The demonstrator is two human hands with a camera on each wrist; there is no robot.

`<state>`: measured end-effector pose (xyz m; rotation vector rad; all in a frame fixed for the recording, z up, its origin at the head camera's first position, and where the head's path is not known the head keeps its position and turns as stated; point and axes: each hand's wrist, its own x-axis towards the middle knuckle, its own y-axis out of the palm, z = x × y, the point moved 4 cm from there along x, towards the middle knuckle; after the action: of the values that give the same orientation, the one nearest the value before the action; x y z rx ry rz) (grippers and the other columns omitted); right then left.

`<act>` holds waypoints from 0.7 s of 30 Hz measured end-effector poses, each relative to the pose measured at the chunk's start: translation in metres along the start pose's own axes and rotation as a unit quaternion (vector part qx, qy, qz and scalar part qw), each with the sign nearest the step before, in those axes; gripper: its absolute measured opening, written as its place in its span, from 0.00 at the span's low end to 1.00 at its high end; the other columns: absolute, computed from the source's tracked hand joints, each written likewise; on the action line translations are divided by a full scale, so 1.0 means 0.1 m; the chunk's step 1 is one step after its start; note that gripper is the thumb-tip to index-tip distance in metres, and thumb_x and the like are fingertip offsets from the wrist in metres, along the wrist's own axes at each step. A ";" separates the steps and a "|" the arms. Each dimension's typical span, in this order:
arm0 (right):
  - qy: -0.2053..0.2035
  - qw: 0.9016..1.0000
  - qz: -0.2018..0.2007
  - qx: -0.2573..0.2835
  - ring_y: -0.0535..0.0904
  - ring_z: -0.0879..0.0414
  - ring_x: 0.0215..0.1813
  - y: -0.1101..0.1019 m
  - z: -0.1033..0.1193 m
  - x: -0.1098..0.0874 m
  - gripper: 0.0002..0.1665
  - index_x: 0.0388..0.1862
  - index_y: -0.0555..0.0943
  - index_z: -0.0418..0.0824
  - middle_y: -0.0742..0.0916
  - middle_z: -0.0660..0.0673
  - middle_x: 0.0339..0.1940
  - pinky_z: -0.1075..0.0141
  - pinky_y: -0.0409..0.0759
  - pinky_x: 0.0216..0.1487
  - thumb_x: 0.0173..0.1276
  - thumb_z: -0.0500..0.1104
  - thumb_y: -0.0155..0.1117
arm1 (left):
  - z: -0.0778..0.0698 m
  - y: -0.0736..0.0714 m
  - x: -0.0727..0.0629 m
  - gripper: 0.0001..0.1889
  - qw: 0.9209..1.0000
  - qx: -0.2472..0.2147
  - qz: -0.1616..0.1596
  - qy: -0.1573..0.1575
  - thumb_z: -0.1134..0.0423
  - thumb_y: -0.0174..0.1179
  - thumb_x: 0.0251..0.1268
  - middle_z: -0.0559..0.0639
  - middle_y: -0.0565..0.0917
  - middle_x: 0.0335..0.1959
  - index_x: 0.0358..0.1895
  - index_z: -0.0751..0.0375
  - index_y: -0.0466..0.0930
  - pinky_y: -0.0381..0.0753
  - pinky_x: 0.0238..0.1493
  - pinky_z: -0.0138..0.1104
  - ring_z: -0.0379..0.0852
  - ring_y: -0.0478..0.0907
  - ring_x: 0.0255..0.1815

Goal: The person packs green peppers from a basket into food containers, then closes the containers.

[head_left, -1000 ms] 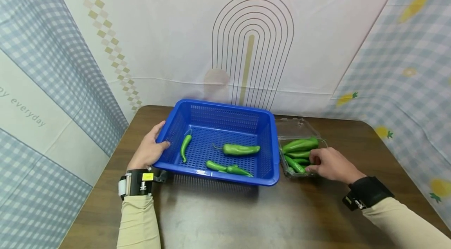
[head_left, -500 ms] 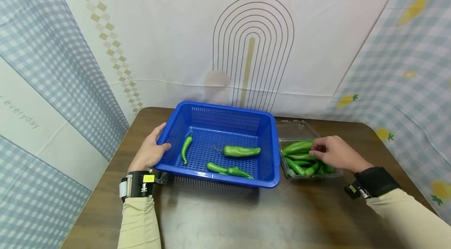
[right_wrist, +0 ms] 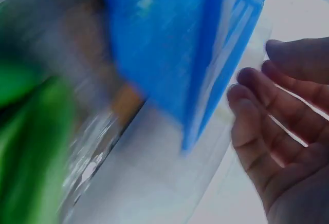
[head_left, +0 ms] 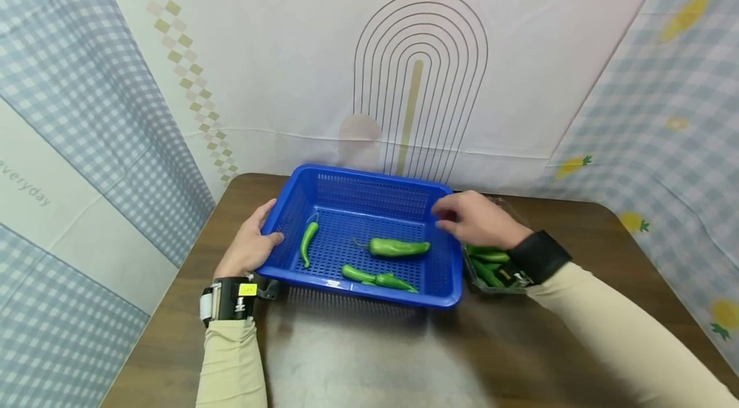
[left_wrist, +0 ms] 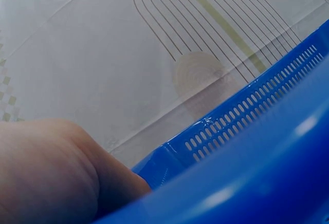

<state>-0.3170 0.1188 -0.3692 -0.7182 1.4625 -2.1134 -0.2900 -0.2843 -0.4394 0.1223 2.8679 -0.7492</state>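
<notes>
A blue plastic basket [head_left: 369, 195] with perforated walls stands on the table. My left hand [head_left: 249, 244] grips its left rim, thumb over the edge; the left wrist view shows this hand [left_wrist: 56, 167] against the blue rim. Lying inside are a thin curved green pepper [head_left: 308, 242], a thicker long green pepper [head_left: 399, 247] and a small group of green peppers [head_left: 395, 281] near the front wall. My right hand [head_left: 479, 219] is over the basket's right rim. In the right wrist view its loosely bent fingers [right_wrist: 247, 116] and thumb stand apart, with nothing visible between them.
Right of the basket, a clear plastic box [head_left: 499, 290] holds several green peppers [head_left: 487, 272], partly hidden under my right forearm. Its lid is folded back. The brown wooden table [head_left: 358, 357] meets a patterned cloth [head_left: 277, 61] behind, with cloths on both sides too.
My right hand has left the peppers in the clear box and moved left to the basket's right rim. The left hand keeps its grip on the basket, and the peppers inside look unmoved.
</notes>
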 end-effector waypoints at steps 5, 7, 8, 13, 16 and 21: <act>-0.055 0.996 0.071 -0.012 0.77 0.63 0.31 0.23 0.30 0.37 0.09 0.44 0.90 0.41 0.89 0.49 0.33 0.63 0.81 0.39 0.69 0.34 0.66 | -0.02 0.04 0.00 0.41 1.000 0.003 -0.005 0.003 0.68 0.50 0.77 0.71 0.60 0.82 0.87 0.49 0.41 0.71 0.70 0.62 0.69 0.68 0.74; -0.076 0.991 0.110 -0.021 0.72 0.63 0.28 0.30 0.41 0.46 0.09 0.40 0.90 0.41 0.84 0.53 0.26 0.66 0.76 0.35 0.67 0.32 0.65 | -0.02 0.05 0.00 0.41 1.000 0.005 -0.009 0.005 0.68 0.50 0.77 0.71 0.61 0.81 0.87 0.49 0.41 0.71 0.70 0.61 0.69 0.69 0.74; -0.082 0.988 0.128 -0.025 0.71 0.63 0.27 0.33 0.45 0.50 0.09 0.39 0.90 0.41 0.82 0.54 0.25 0.67 0.74 0.34 0.66 0.32 0.66 | -0.02 0.05 0.00 0.41 1.000 0.006 -0.011 0.005 0.68 0.50 0.77 0.71 0.61 0.81 0.87 0.49 0.41 0.71 0.70 0.62 0.69 0.68 0.74; -0.085 0.976 0.194 -0.046 0.75 0.62 0.29 0.38 0.65 0.64 0.06 0.38 0.91 0.41 0.83 0.54 0.25 0.67 0.75 0.34 0.68 0.36 0.68 | -0.01 0.08 -0.03 0.41 1.000 0.004 -0.016 0.004 0.69 0.50 0.77 0.70 0.60 0.82 0.87 0.49 0.42 0.69 0.71 0.62 0.68 0.67 0.75; -0.070 0.965 0.246 -0.059 0.83 0.59 0.36 0.48 0.75 0.69 0.06 0.41 0.91 0.43 0.90 0.50 0.34 0.62 0.84 0.43 0.67 0.40 0.72 | -0.01 0.08 -0.04 0.41 1.000 0.002 -0.021 0.002 0.69 0.50 0.77 0.69 0.60 0.82 0.87 0.50 0.43 0.69 0.72 0.62 0.68 0.68 0.75; -0.026 0.932 0.349 -0.097 0.82 0.59 0.37 0.85 0.81 0.66 0.05 0.34 0.90 0.48 0.89 0.53 0.34 0.62 0.84 0.43 0.61 0.43 0.80 | -0.01 0.07 -0.07 0.40 1.000 -0.004 -0.029 -0.002 0.69 0.50 0.77 0.69 0.60 0.82 0.87 0.49 0.43 0.69 0.71 0.61 0.67 0.68 0.74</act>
<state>-0.3068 -0.0074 -0.4150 -0.2458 1.6052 -1.4118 -0.2827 -0.2778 -0.4409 0.0366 2.8811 -0.7474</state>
